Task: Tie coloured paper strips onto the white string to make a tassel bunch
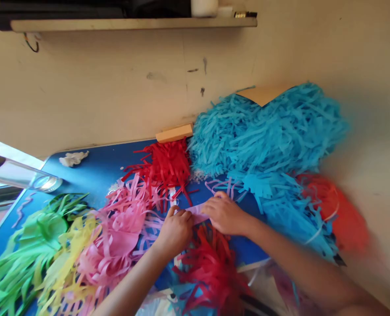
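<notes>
Head view: what are the hands on?

"A lilac paper strip [198, 212]. The left hand [178, 224] has fingers and thumb closed on its near-left end, and the right hand [225, 213] is pinched on the other end, so the strip bridges the gap between them."

"What lies just below the grip?"

"A dark red fringed bundle [213, 274], over the table's near edge. Lilac fringe [152, 224] spreads just left of the left hand."

"And further left?"

"Pink fringe [116, 235], then yellow fringe [65, 259], then green fringe [33, 239] farthest out."

"Beyond the grip?"

"Bright red fringe [170, 162] on the blue tabletop [94, 169], with a wooden block [175, 133] behind it. Beyond the right hand rises a big turquoise heap [264, 136]; an orange-red bundle [343, 215] sits to its right, blurred."
</notes>
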The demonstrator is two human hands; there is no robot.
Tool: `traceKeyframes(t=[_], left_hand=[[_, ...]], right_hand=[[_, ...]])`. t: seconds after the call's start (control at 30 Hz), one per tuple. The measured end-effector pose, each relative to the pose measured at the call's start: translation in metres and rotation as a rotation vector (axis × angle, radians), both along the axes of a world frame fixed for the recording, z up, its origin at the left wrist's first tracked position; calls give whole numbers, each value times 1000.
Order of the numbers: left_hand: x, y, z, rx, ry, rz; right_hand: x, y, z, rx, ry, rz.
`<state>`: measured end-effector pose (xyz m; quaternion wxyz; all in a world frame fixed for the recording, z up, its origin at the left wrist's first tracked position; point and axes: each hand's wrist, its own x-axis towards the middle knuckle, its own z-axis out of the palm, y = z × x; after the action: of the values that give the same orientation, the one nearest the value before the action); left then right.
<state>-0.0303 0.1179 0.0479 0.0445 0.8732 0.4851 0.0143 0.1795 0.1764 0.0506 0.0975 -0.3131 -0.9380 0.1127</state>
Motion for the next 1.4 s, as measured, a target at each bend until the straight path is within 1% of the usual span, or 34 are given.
traceKeyframes(t=[0.03,0.07,0.1,0.17,0.23,0.3,0.37,0.47,0.57,0.63,0.87,0.93,1.0,1.07,1.13,1.27,1.4], left_hand=[[2,-1,1,6,2,14],[3,-1,1,13,3,28],[4,-2,1,20,2,42],[5,-2,-2,34,1,62],[2,-2,-6,54,-2,80],[-2,-3,-10,81,-10,100],[-5,-6,-13,117,-23,128],[-7,-11,-15,172,-48,163],[-5,-14,-17,218,-71,183],[-3,-15,-19,245,-82,201],[-3,-17,-23,289,-94,215],[-7,-18,-23,280,-89,198],[-13,-19,-24,242,-114,190],[-19,-18,-26,196,-181,222],[-24,-14,-28,172,-234,279],[-23,-5,-30,169,-221,354],[-19,1,-26,142,-184,366]], right_hand=[[0,-3,0,25,-35,105],[0,-6,-1,48,-77,150],[0,-6,-4,72,-114,151],[1,-2,-11,85,-148,110],[4,5,-17,45,-135,60],[8,10,-20,-6,-107,14],[9,10,-19,-22,-90,-18],[4,3,-17,40,-55,-21],[-4,-4,-17,132,-43,35],[-6,-6,-20,157,-48,58],[-2,-8,-28,196,33,-13],[-1,-7,-31,153,35,-8],[1,-5,-32,55,43,-38],[3,-2,-33,-54,52,-116],[4,1,-32,-119,50,-201],[1,3,-32,-134,42,-310],[-2,4,-35,-127,37,-372]])
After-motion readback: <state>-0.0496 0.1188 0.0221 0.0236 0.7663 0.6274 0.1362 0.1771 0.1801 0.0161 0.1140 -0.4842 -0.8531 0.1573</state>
